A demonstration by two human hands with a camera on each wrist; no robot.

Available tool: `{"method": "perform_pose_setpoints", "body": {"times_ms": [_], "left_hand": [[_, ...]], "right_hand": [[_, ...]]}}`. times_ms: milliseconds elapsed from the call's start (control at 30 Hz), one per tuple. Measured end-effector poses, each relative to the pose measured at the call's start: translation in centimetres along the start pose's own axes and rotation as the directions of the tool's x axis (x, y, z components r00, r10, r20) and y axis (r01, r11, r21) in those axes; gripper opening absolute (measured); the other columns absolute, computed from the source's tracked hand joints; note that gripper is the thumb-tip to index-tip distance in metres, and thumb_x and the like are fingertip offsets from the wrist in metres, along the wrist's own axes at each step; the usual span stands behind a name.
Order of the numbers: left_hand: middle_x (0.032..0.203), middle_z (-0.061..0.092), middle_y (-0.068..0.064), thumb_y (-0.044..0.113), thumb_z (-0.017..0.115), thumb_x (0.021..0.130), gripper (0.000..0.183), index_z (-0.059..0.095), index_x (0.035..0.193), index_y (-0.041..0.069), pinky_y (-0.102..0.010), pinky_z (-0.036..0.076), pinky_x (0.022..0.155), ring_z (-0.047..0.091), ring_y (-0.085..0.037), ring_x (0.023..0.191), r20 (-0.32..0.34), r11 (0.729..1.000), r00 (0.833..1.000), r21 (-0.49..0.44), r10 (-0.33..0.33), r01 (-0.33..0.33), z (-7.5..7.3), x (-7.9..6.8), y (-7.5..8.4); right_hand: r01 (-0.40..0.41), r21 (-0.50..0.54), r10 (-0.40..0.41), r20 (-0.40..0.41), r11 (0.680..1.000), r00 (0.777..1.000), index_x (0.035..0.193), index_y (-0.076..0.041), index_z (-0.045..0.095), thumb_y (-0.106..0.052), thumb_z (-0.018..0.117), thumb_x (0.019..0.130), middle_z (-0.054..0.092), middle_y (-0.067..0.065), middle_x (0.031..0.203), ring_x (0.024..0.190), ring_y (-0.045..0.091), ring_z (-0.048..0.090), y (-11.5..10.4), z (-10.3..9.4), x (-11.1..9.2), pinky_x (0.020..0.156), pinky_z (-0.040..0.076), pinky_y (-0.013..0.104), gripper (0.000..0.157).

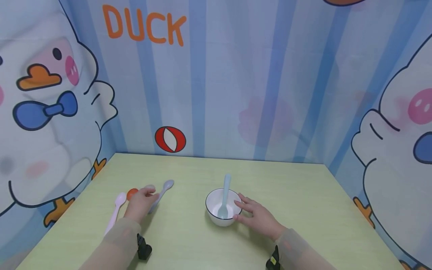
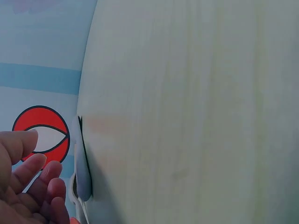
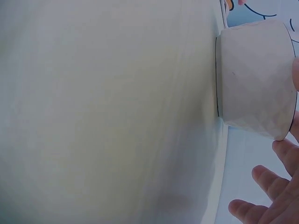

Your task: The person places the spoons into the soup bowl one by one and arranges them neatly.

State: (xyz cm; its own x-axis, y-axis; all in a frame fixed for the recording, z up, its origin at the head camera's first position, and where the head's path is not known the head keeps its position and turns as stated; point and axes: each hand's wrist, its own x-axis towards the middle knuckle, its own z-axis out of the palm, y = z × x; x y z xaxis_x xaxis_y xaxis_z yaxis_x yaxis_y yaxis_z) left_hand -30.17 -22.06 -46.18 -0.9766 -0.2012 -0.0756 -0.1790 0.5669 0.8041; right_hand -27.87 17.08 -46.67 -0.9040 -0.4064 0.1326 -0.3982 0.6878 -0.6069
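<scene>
A white bowl with a dark rim stands on the table, and a light blue spoon leans upright inside it. My right hand is at the bowl's right side, its fingers spread and fingertips at the rim; the right wrist view has them beside the bowl. On the left, my left hand hovers among several spoons, loosely curled with nothing between thumb and fingers. Right of it lies a lavender spoon, left of it a pink spoon. Behind it are an orange spoon head and a pale one, partly hidden.
The pale yellow table is enclosed at the back and both sides by a striped cloth with duck drawings. Each wrist wears a small black device, one on the left wrist and one on the right.
</scene>
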Motion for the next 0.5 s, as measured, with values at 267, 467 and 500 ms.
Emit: {"method": "perform_pose_setpoints", "body": {"times_ms": [267, 467, 500], "left_hand": [[0.120, 0.060, -0.020, 0.027, 0.060, 0.094, 0.042, 0.058, 0.125, -0.001, -0.044, 0.043, 0.086, 0.053, -0.031, 0.101, -0.024, 0.998, 1.000, 0.059, 0.007, -0.006, 0.83, 0.15, -0.21], [0.109, 0.064, -0.018, 0.016, 0.063, 0.091, 0.033, 0.062, 0.118, -0.003, -0.041, 0.044, 0.079, 0.056, -0.028, 0.093, -0.003, 0.995, 1.000, 0.099, 0.025, -0.024, 0.97, 0.03, -0.33], [0.108, 0.064, -0.018, 0.014, 0.064, 0.090, 0.032, 0.063, 0.117, -0.003, -0.042, 0.044, 0.079, 0.056, -0.028, 0.092, -0.001, 0.994, 1.000, 0.109, 0.027, -0.026, 1.00, -0.01, -0.36]], "right_hand": [[0.014, 0.007, -0.014, -0.006, 1.000, 1.000, 0.138, -0.013, 0.053, -0.050, 0.066, 0.087, 0.035, 0.005, 0.153, 0.138, 0.036, 0.032, 0.03, -0.06, -0.01, 0.107, 0.029, 0.056, 0.065], [-0.003, 0.021, 0.003, 0.004, 1.000, 1.000, 0.139, -0.014, 0.053, -0.050, 0.066, 0.087, 0.033, 0.004, 0.154, 0.139, 0.035, 0.031, -0.09, -0.17, -0.09, 0.107, 0.028, 0.056, 0.064], [-0.005, 0.022, 0.005, 0.005, 1.000, 1.000, 0.139, -0.014, 0.053, -0.050, 0.066, 0.087, 0.033, 0.004, 0.154, 0.139, 0.035, 0.031, -0.12, -0.18, -0.11, 0.107, 0.028, 0.056, 0.064]]}}
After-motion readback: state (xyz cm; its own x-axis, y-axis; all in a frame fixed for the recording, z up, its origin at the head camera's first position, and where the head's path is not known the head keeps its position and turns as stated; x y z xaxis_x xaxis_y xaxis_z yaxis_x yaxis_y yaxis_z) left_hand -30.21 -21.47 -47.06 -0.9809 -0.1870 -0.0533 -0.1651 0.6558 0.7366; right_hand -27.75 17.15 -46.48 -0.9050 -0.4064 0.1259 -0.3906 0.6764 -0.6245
